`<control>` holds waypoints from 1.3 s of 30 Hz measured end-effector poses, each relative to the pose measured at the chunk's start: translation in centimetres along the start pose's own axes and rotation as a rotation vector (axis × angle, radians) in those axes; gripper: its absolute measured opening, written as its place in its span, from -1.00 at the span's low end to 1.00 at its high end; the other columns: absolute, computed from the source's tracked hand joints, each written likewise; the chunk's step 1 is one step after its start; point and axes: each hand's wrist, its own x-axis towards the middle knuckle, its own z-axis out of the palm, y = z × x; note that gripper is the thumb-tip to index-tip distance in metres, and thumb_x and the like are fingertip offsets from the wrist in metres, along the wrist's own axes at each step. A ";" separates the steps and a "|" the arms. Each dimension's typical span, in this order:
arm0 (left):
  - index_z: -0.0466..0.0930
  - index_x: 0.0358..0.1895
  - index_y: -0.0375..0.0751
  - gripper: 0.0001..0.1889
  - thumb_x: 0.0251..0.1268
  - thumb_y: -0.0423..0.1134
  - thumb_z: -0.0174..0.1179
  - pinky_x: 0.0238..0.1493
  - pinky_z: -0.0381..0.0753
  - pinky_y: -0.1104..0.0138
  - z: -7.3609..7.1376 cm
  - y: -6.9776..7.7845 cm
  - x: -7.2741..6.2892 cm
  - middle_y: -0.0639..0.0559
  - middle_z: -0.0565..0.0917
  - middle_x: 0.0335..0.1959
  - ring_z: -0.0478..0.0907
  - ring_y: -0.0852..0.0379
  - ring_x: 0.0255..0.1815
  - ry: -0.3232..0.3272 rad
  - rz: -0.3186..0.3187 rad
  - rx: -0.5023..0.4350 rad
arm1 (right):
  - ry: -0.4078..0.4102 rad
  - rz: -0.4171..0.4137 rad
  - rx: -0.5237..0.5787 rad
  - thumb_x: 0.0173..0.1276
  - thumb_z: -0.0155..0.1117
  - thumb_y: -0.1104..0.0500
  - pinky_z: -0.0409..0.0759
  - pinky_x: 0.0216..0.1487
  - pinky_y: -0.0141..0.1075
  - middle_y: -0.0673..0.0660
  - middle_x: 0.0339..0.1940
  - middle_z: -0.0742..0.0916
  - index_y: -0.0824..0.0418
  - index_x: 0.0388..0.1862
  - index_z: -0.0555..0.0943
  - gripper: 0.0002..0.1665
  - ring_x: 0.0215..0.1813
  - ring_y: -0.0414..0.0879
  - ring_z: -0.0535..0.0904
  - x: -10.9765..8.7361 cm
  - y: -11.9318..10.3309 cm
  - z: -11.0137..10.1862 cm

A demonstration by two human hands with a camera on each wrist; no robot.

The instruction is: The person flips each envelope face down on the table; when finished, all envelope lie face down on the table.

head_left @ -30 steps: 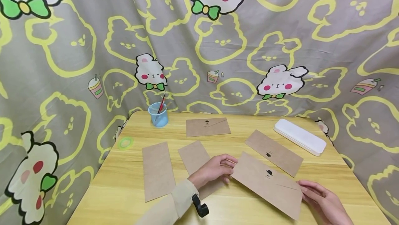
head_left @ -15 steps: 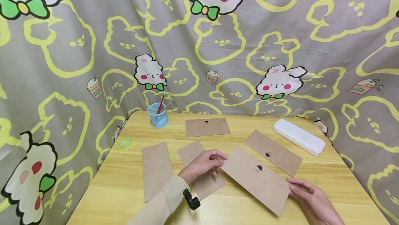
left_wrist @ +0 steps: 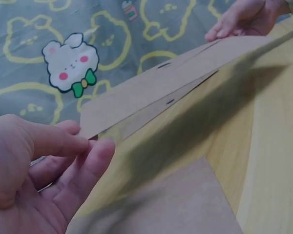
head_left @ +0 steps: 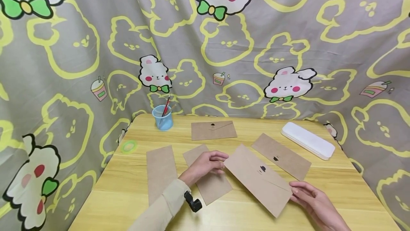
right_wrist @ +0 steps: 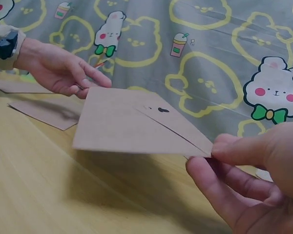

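Note:
A brown kraft envelope with a small black hat print is held tilted above the table. My left hand pinches its left corner; in the left wrist view thumb and fingers meet at that corner. At the opposite end, my right hand grips the edge, with the thumb above and fingers beneath in the right wrist view. Below my left hand lies a plain-faced envelope, partly covered by it. Another plain envelope lies further left, its lower end hidden by the sleeve.
An envelope lies flap up at the back, and a hat-printed one lies right of centre. A blue cup with brushes stands back left; a white case lies back right. Patterned curtain surrounds the wooden table.
Both hands have carried the held envelope leftward and turned it a little, so its near corner points further down. The other envelopes, cup and case have stayed put.

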 end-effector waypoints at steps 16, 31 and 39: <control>0.69 0.25 -0.31 -0.73 0.65 -0.32 0.23 0.04 0.88 0.11 -0.8 0.3 0.3 -0.47 0.74 0.04 0.76 0.03 -0.13 0.034 0.101 0.162 | -0.102 -0.051 -0.029 0.70 0.09 0.42 0.78 0.26 -0.34 -0.08 0.10 0.78 0.02 0.23 0.77 -0.56 0.12 -0.21 0.78 0.1 -0.6 0.2; 0.71 0.15 -0.24 -0.75 0.65 -0.15 0.29 0.19 0.84 -0.05 0.6 1.8 1.0 -0.06 0.76 0.04 0.71 0.06 0.02 0.116 0.177 0.181 | -0.009 -0.121 -0.119 0.74 0.09 0.36 0.86 0.11 -0.30 0.09 -0.02 0.87 0.25 0.07 0.72 -0.76 0.00 -0.07 0.87 -0.4 -0.9 0.9; 0.70 0.17 -0.28 -0.73 0.62 -0.18 0.32 -0.10 0.92 0.11 0.8 1.5 1.0 0.01 0.72 -0.18 0.71 0.11 -0.22 0.103 0.091 0.094 | -0.016 -0.008 -0.129 0.74 0.13 0.29 0.86 0.16 -0.22 0.06 -0.01 0.83 0.18 0.11 0.69 -0.81 0.02 -0.06 0.84 -0.3 -1.0 0.9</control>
